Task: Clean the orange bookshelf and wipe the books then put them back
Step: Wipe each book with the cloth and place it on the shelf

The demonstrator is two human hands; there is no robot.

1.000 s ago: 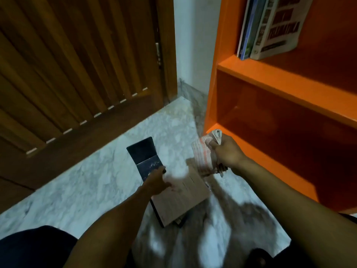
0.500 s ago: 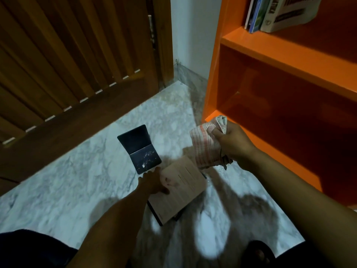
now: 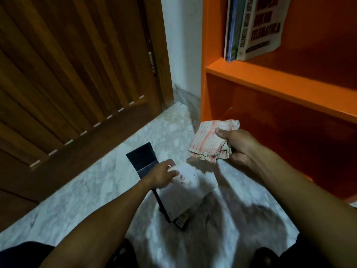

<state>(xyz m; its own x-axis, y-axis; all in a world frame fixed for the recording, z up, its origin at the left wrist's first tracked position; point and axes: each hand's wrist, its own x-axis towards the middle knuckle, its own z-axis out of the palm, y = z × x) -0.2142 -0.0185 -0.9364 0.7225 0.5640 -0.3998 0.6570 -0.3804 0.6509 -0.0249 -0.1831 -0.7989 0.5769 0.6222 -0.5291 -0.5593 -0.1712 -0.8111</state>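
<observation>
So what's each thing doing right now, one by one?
Left hand: grips the light book's top edge.
Light book: on the floor stack, blurred.
Dark book: lying on the marble floor.
Right hand: holds the cloth.
Cloth: folded, off the floor.
Shelved books: standing, leaning.
Lower shelf: no books visible.
Door: closed.

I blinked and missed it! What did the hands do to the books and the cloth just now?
The left hand moved onto the near corner of the pale book and now grips it there. The right hand lifted the cloth a little. The dark book stayed on the floor, and the shelf kept its books.
</observation>
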